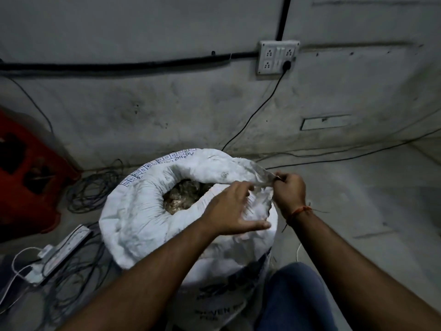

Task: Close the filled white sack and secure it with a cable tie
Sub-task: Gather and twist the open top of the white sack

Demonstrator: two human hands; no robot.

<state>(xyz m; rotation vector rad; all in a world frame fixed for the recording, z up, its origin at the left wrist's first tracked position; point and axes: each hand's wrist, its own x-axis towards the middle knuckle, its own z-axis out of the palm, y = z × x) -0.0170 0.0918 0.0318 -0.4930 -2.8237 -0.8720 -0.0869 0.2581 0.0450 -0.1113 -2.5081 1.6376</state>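
A white woven sack (140, 211) stands upright on the floor in front of me, its top rolled down and its mouth open onto brownish contents (186, 197). My right hand (290, 189) pinches the pulled-up right corner of the sack's rim. My left hand (235, 209) hovers over the near right rim with fingers spread, touching the fabric but not clearly gripping it. I see no cable tie in either hand.
A red plastic crate (26, 177) stands at the left. Tangled cables (93, 187) and a power strip (64, 249) lie on the floor left of the sack. A wall socket (276, 57) with a plugged cord sits above. My blue-trousered knee (296, 297) is at bottom right.
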